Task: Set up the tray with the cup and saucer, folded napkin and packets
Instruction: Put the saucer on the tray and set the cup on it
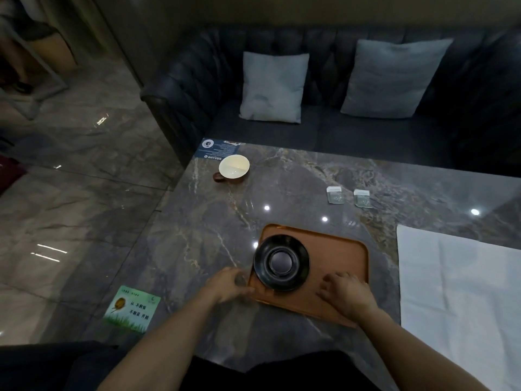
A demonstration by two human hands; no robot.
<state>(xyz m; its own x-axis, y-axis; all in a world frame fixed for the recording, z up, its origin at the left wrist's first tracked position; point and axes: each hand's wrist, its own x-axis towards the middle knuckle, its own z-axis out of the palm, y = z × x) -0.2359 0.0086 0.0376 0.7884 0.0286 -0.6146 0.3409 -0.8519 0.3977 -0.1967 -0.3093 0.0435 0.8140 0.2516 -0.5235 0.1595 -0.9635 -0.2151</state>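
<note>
- Saucer: on tray, left portion.
- Left hand: fingers curled at tray's left edge; grasp cannot be confirmed.
- Right hand: fingers spread loose on tray, beside saucer.

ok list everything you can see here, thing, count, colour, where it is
tray: 1, orange-brown, near middle of table
saucer: 1, black, on tray's left part, overhanging its left edge
cup: 1, cream inside, brown handle, far left of table
packets: 2, pale, side by side beyond the tray
napkin: 1, white, unfolded, right of tray
table: 1, grey marble
cards: 2, green at near left corner, blue at far left corner
sofa: 1, dark, behind table
cushions: 2, light grey, on sofa
left hand: at tray's left edge
right hand: resting on tray
</note>
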